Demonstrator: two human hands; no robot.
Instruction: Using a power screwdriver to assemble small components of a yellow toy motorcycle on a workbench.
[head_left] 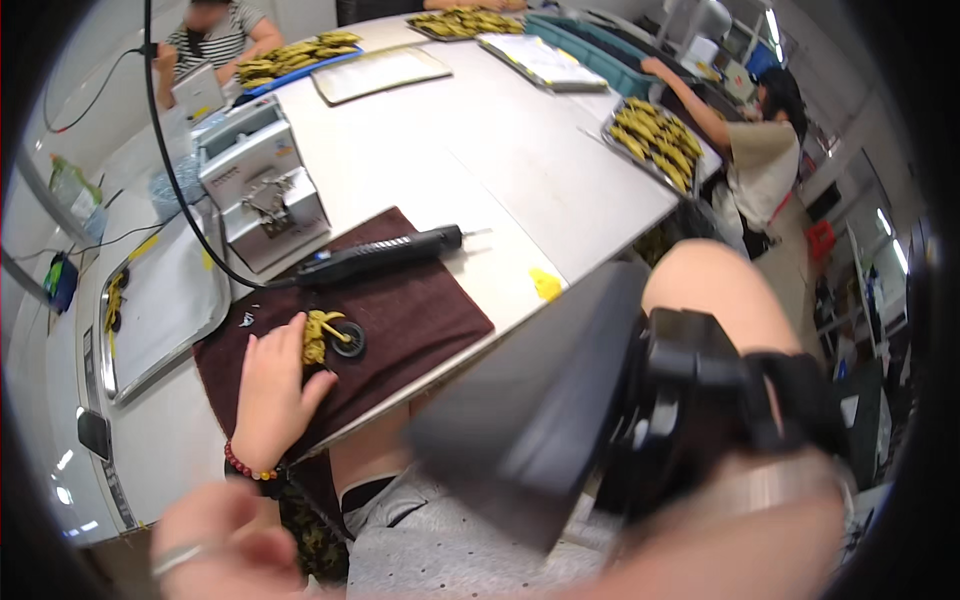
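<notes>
My left hand, with a beaded bracelet at its wrist, has thumb and fingers about a small yellow toy motorcycle with a black spoked wheel. The toy rests on a dark brown cloth. Just beyond it lies a black electric screwdriver, its bit toward the right. A blurred hand with a ring crosses near my left wrist; it seems to be my right hand, but its fingers are smeared. At the right a bare arm carries a strapped black device that hides the near table edge.
A white screw feeder stands behind the cloth, with a black cable hanging past it. A metal tray is at the left beside a phone. Trays of yellow parts and two co-workers are farther off.
</notes>
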